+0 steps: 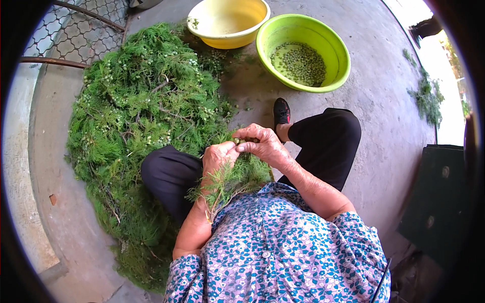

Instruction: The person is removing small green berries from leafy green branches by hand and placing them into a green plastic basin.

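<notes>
Both my hands meet over my lap, fingers closed. My left hand [218, 155] grips a feathery green conifer sprig [232, 181], whose cut stem points back toward my left forearm. With thumb and fingers pinched, my right hand [263, 145] holds small round green cones [239, 142] at the sprig's far end, touching the left fingertips. A large heap of cut conifer branches [146, 101], dotted with pale green cones, lies on the floor to my left and ahead. A bright green basin [341, 60] ahead has many loose green cones on its bottom.
Beside the green basin stands a yellow basin [222, 38]. My black shoe [281, 112] rests on the concrete floor [376, 96]. Loose green sprigs [428, 96] lie near the doorway at the right. A dark green box-like object [434, 194] stands at the right, and metal lattice [83, 28] at the far left.
</notes>
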### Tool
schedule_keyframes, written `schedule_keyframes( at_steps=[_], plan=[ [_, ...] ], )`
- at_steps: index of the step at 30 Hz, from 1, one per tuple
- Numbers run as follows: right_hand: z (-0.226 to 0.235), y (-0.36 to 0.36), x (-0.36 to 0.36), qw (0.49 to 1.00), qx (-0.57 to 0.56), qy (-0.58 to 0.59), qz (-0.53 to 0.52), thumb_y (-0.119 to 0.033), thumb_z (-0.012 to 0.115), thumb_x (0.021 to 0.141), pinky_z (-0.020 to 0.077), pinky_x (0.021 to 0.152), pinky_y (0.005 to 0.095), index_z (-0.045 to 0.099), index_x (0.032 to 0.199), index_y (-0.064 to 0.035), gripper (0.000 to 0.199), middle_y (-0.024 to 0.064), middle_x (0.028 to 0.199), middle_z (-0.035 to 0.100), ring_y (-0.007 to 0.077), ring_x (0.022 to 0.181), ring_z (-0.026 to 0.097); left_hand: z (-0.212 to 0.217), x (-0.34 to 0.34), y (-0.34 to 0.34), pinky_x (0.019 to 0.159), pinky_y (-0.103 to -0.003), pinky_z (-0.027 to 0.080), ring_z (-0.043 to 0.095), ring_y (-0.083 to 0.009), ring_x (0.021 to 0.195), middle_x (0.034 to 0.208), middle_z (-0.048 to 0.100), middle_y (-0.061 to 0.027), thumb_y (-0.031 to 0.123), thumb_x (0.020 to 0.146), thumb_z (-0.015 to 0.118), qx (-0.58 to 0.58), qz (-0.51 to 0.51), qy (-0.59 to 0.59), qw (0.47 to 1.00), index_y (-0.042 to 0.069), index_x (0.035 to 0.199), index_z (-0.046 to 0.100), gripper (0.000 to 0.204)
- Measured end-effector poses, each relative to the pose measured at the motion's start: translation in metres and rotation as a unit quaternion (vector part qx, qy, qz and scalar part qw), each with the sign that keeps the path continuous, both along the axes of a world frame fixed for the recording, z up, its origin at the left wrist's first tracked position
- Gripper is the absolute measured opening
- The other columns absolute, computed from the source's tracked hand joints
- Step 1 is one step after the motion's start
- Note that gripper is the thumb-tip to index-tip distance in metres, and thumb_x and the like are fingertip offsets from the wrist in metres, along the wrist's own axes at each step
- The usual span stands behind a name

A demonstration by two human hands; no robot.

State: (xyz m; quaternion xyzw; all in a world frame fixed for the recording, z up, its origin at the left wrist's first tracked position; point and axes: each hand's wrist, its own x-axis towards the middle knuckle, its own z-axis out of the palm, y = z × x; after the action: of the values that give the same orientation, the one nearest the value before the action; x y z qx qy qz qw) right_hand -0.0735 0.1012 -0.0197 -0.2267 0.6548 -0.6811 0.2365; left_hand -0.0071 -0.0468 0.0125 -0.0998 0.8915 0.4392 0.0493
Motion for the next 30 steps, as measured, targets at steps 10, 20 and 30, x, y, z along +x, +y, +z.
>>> schedule_keyframes(
  at_steps=[10,20,30],
  plan=[
    [-0.005,0.016,-0.017,0.889,-0.224,-0.375,-0.135,-0.016,0.058,0.086,0.0330,0.038,0.0192,0.058,0.093,-0.0029,0.015,-0.0008,0.064,0.049,0.0055,0.050,0.044,0.010,0.004,0.005,0.053,-0.027,0.041,0.050,-0.0151,0.054,0.063,0.056,-0.0072,0.013,0.079,0.060,0.121,0.015,0.013,0.992,0.002,0.082,0.062,0.012],
    [0.013,0.012,-0.019,0.903,-0.190,-0.374,0.088,-0.008,0.064,0.079,0.0464,0.071,0.0238,0.062,0.097,-0.0018,0.019,0.0012,0.086,0.063,0.0091,0.075,0.056,0.024,-0.001,0.000,0.051,-0.020,0.034,0.044,-0.0022,0.058,0.065,0.052,0.0073,0.009,0.081,0.062,0.338,-0.001,-0.086,0.937,-0.001,0.078,0.063,0.010],
    [-0.007,0.010,-0.025,0.929,-0.013,-0.323,-0.179,-0.017,0.060,0.083,0.0394,0.050,0.0219,0.060,0.082,-0.0021,0.015,0.0005,0.065,0.056,0.0093,0.054,0.048,0.017,-0.003,0.005,0.057,-0.021,0.041,0.052,-0.0057,0.065,0.073,0.061,0.0008,0.010,0.081,0.062,0.312,0.021,-0.054,0.948,-0.003,0.090,0.065,0.017]
  ],
)
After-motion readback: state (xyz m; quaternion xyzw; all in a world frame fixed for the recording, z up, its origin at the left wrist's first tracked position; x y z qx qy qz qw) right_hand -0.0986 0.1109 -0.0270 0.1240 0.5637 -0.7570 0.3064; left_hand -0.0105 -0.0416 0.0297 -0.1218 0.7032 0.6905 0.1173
